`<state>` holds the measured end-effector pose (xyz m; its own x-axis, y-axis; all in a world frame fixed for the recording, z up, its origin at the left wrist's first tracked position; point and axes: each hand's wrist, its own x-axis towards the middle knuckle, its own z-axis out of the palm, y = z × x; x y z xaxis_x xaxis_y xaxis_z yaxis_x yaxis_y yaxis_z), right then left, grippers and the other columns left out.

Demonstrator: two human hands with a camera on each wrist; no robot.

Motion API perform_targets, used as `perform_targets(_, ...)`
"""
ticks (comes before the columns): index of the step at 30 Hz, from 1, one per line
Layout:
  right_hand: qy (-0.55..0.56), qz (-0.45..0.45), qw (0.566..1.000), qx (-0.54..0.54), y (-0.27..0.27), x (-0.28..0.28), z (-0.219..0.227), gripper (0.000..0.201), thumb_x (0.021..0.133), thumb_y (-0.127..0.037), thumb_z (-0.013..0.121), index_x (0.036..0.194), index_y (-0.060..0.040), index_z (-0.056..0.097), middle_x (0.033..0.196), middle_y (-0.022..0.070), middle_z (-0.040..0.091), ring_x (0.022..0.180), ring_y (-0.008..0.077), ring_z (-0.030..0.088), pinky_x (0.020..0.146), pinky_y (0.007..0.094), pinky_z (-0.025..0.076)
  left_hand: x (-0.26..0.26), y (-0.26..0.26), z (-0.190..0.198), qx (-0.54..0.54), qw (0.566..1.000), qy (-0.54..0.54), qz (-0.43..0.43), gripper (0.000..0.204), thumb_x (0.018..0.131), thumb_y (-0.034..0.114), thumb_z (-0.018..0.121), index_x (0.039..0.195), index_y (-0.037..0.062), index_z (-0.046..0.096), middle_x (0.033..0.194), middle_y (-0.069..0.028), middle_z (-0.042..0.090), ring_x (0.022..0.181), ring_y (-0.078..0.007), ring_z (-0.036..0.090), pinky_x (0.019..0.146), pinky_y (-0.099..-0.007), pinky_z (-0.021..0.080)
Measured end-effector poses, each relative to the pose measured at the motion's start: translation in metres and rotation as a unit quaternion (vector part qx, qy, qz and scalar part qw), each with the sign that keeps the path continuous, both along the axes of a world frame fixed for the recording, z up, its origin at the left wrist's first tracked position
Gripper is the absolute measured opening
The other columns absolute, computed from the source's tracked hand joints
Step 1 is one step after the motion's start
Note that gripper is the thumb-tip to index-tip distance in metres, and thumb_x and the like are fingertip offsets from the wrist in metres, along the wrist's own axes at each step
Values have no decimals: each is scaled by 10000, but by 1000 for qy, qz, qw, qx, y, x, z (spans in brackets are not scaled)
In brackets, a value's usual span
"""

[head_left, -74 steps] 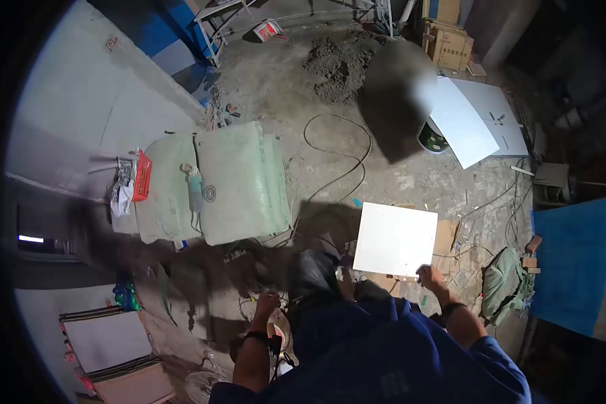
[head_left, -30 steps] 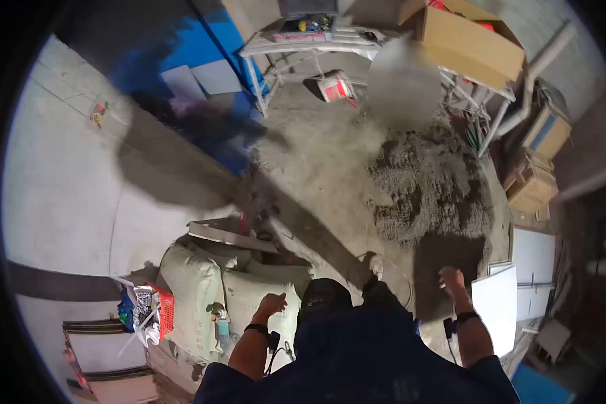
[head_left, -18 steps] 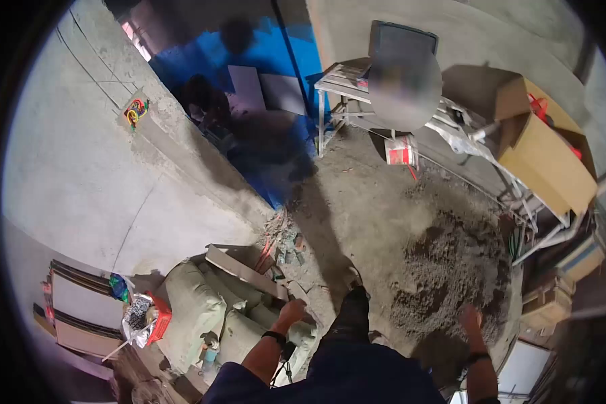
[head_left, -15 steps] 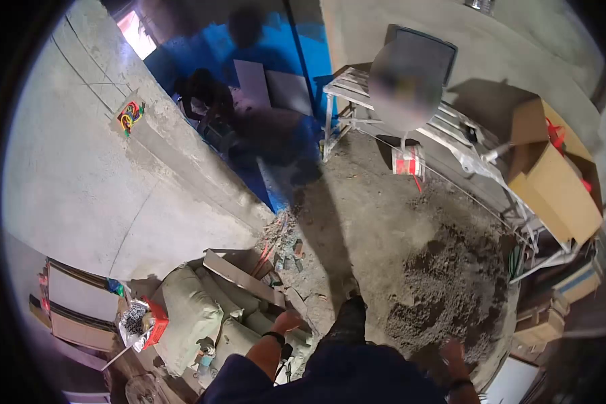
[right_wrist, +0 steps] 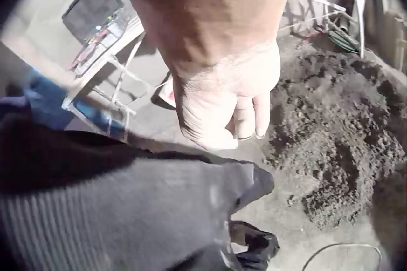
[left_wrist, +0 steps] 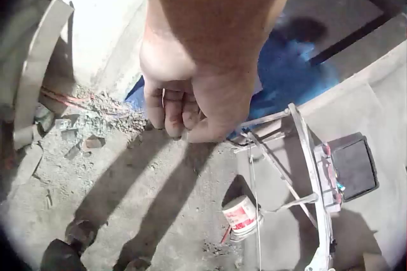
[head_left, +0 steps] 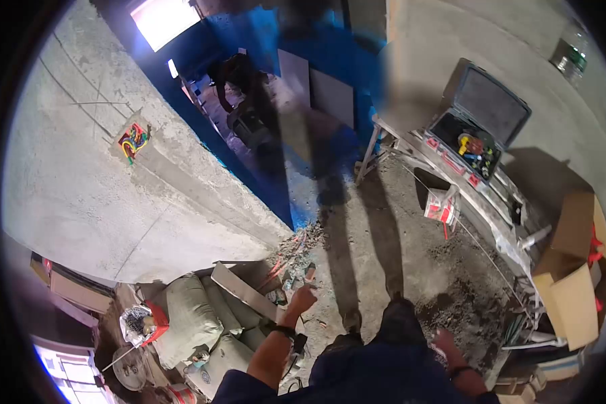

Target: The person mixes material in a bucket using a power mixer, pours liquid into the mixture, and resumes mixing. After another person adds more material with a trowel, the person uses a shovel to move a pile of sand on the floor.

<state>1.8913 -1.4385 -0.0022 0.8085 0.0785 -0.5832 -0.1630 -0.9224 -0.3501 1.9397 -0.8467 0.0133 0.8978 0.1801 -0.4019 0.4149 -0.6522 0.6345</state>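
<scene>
We had both hands free of any load. The left hand (left_wrist: 191, 96) hung with its fingers loosely bent and pinching nothing, nearest the rubble (left_wrist: 89, 128) and the plank (head_left: 246, 291), which lay slanting against the sacks (head_left: 187, 320). The right hand (right_wrist: 226, 102) hung in much the same way, its fingers relaxed and bent inward rather than spread; we could see nothing in its grasp, though its palm was partly hidden. Close to it, the dark heap (right_wrist: 340, 156) of loose, earthy stuff lay on the floor. Neither hand touched the heap or the rubble. Ahead, the bucket (head_left: 441, 207) sat on the floor beside the bench (left_wrist: 324, 220), and the tool case (head_left: 491, 108) stood on the bench with its lid raised and its contents showing. We judged the step in hand to be a walk across the room, with no handling under way. The next move, as we read it, called for sure footing on the floor between rubble and heap, both hands staying empty until within reach of something to grasp.
</scene>
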Motion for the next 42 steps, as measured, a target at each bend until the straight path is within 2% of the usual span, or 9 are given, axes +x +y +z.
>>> perform_targets(4,17,84,996,21,24,182,9,347,772,-247,697,1049,-43,652,999,218,666,975,403,636,842,501,512,-62,12,-45,-56,977,123,164,424,755,222,744,1155,103,667,963,-125,717,885,-277,691,754,-395,538)
perform_targets(9,2,155,987,38,49,373,-22,259,790,-261,653,959,-67,679,1029,204,679,981,399,645,839,508,510,-155,-26,-21,18,930,276,243,313,851,263,636,1036,27,728,867,-136,719,751,-166,698,669,-336,555)
perform_targets(11,-76,129,982,115,63,419,-34,250,827,-272,595,911,-56,689,1028,212,680,960,407,648,826,525,510,-162,-68,7,-149,846,187,477,286,867,209,646,1055,12,733,867,-140,726,692,-202,701,561,-344,557)
perform_targets(14,-73,210,969,110,86,472,-30,295,856,-288,544,886,-29,683,959,222,681,915,422,652,814,535,512,-154,-109,30,-172,818,121,535,237,837,156,666,981,-21,730,758,-122,688,665,-200,695,530,-296,547)
perform_targets(17,-67,260,957,107,109,489,-35,339,861,-325,539,868,-22,691,908,218,686,891,423,660,813,531,516,-126,-142,37,-138,798,146,568,244,846,179,665,941,-35,734,740,-114,680,632,-205,679,531,-298,541)
perform_targets(20,-2,311,946,91,138,489,-22,346,874,-354,544,842,-59,722,899,193,702,896,411,664,813,511,522,-110,-171,39,-47,899,108,422,352,866,304,647,816,-28,750,682,-95,673,629,-197,651,613,-343,525)
perform_targets(24,124,355,912,164,160,478,-2,360,883,-387,545,825,-79,724,870,172,704,881,385,668,779,497,521,-110,-200,22,-73,840,173,509,388,872,343,645,771,-19,739,695,-102,688,669,-179,658,641,-344,514)
perform_targets(30,55,400,902,154,132,469,-20,318,854,-369,575,828,-83,711,853,157,697,855,375,668,748,492,520,-109,-222,31,-115,794,120,584,209,776,87,648,929,-15,747,787,-121,718,705,-192,675,669,-309,560)
perform_targets(42,12,309,949,68,37,476,-61,211,799,-281,615,858,-105,715,756,96,716,744,282,709,732,422,555,-53,-182,26,-94,825,70,553,353,753,41,655,1102,-8,670,850,-141,707,734,-213,701,646,-319,558)
